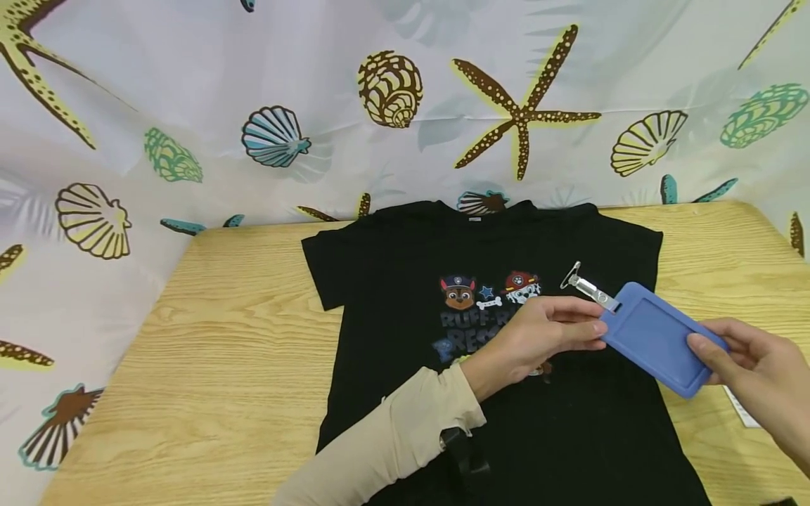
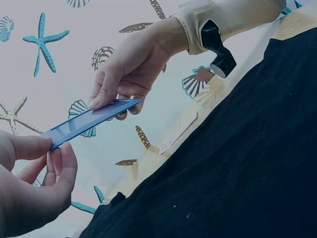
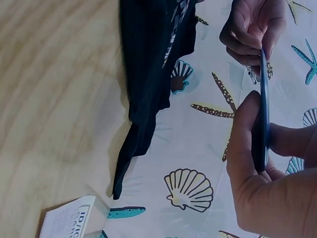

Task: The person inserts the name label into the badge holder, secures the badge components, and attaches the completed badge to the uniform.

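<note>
A blue badge holder (image 1: 658, 337) with a metal clip (image 1: 585, 287) on a clear strap is held up between both hands, over the right side of a black T-shirt (image 1: 392, 337). My left hand (image 1: 538, 334) pinches its upper left corner beside the strap. At the opposite end my right hand (image 1: 753, 358) grips it, thumb lying on the front face. In the left wrist view the badge holder (image 2: 89, 119) appears nearly edge-on, with a hand at each end. The right wrist view also shows the badge holder (image 3: 264, 114) as a thin edge.
The shirt lies spread on a wooden table (image 1: 240, 351), its printed front up. A white printed card or box (image 3: 72, 218) sits on the table right of the shirt. Behind the table hangs a white curtain (image 1: 342, 176) with shells and starfish.
</note>
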`<action>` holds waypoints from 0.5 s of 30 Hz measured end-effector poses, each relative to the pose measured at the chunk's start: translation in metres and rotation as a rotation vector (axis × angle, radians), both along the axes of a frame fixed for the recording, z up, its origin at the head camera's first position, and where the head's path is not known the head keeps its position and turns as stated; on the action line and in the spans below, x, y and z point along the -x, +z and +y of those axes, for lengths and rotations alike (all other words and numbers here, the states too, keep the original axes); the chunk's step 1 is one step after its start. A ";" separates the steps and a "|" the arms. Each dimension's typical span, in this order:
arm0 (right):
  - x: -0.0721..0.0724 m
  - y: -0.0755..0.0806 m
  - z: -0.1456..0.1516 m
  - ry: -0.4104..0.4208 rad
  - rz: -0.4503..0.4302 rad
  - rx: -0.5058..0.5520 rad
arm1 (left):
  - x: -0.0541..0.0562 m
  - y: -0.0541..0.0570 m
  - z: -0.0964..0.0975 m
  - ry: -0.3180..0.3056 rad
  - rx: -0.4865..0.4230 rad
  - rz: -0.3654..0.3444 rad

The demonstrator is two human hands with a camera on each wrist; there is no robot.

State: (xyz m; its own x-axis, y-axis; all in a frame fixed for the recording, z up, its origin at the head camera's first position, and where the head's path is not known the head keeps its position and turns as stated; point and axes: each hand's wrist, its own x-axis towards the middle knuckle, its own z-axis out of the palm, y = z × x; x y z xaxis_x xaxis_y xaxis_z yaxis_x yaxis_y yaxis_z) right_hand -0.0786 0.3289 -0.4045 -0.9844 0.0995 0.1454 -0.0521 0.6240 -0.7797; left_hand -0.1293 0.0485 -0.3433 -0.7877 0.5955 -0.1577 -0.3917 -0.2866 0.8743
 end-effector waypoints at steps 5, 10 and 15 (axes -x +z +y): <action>-0.003 0.025 -0.021 0.015 -0.018 -0.031 | 0.000 0.000 -0.007 0.007 -0.029 -0.019; 0.000 0.030 -0.031 0.009 -0.047 -0.063 | 0.003 0.002 -0.019 -0.023 -0.037 0.002; -0.001 0.054 -0.057 0.028 -0.066 -0.069 | 0.005 0.003 -0.032 -0.029 -0.057 0.002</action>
